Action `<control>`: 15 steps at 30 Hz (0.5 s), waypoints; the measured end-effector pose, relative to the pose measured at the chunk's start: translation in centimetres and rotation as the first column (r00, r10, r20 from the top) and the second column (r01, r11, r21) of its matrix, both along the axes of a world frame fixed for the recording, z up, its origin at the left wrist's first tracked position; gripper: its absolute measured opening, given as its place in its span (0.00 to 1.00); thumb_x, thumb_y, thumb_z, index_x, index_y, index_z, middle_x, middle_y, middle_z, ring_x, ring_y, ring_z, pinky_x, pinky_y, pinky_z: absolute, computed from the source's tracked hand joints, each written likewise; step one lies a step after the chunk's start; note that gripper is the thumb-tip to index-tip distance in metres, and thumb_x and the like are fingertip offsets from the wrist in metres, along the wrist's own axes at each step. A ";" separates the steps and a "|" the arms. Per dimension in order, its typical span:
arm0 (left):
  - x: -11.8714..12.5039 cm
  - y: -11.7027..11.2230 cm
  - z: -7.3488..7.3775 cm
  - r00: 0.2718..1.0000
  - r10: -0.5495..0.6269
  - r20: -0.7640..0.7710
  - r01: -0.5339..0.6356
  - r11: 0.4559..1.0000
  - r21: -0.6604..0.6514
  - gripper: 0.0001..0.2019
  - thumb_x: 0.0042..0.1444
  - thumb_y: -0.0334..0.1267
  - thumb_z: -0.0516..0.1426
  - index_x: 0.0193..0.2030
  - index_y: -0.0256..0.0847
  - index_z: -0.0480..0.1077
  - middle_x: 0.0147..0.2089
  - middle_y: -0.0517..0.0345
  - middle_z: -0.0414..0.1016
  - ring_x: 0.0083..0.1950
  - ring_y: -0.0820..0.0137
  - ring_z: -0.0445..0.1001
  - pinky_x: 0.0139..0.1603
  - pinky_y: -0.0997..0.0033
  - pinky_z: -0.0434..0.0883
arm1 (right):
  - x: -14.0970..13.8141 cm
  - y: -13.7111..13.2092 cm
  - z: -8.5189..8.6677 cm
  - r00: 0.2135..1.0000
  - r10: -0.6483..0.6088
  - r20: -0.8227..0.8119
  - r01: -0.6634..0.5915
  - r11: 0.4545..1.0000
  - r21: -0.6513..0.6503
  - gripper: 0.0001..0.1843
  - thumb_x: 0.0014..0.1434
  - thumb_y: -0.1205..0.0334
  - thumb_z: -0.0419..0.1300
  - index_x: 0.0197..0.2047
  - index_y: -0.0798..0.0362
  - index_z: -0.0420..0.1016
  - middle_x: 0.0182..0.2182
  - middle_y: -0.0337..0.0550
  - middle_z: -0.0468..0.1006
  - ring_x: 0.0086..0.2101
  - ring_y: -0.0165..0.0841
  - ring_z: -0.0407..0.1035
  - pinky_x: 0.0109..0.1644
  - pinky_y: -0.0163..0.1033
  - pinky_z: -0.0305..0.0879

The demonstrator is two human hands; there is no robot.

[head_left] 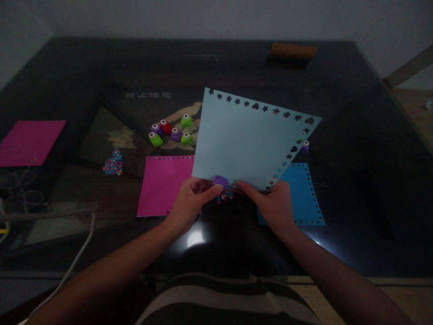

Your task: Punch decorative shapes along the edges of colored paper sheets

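A light blue paper sheet (248, 137) is held up over the dark glass table (355, 149), its top and right edges lined with punched star and heart holes. My left hand (189, 201) pinches a small purple paper punch (220, 181) clamped on the sheet's lower edge. My right hand (272, 201) grips the same lower edge just to the right. Punched confetti bits (226, 196) lie on the table below the punch.
A pink sheet (165, 185) and a darker blue sheet (304, 194) with punched borders lie under the held paper. Several small punches (172, 132) in green, red and purple sit behind, one more (306, 145) at the right. Confetti pile (114, 163), magenta sheet (29, 142) and white cable (79, 253) lie left.
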State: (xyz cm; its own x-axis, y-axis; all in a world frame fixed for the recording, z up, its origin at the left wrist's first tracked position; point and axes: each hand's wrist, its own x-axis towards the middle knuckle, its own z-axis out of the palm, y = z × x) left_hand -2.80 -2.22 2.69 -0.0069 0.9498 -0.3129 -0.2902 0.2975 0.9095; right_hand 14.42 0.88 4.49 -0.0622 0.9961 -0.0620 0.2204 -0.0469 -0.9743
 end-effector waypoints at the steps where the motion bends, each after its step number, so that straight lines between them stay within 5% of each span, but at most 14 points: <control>1: 0.0 0.0 0.0 1.000 0.000 -0.001 0.000 1.000 0.001 0.10 0.48 0.41 0.65 0.35 0.38 0.77 0.35 0.55 0.80 0.38 0.69 0.76 0.43 0.71 0.69 | 0.0 0.0 0.0 1.000 -0.001 0.001 0.001 1.000 -0.002 0.06 0.47 0.58 0.68 0.28 0.49 0.78 0.31 0.40 0.83 0.33 0.39 0.77 0.38 0.44 0.73; 15: 0.1 -0.1 0.0 1.000 0.027 0.016 -0.027 1.000 0.016 0.09 0.48 0.41 0.65 0.35 0.38 0.77 0.36 0.55 0.81 0.38 0.68 0.77 0.44 0.70 0.70 | -0.1 0.1 0.1 1.000 -0.010 -0.015 0.009 1.000 -0.012 0.06 0.46 0.58 0.68 0.26 0.52 0.78 0.29 0.42 0.83 0.30 0.39 0.77 0.35 0.43 0.73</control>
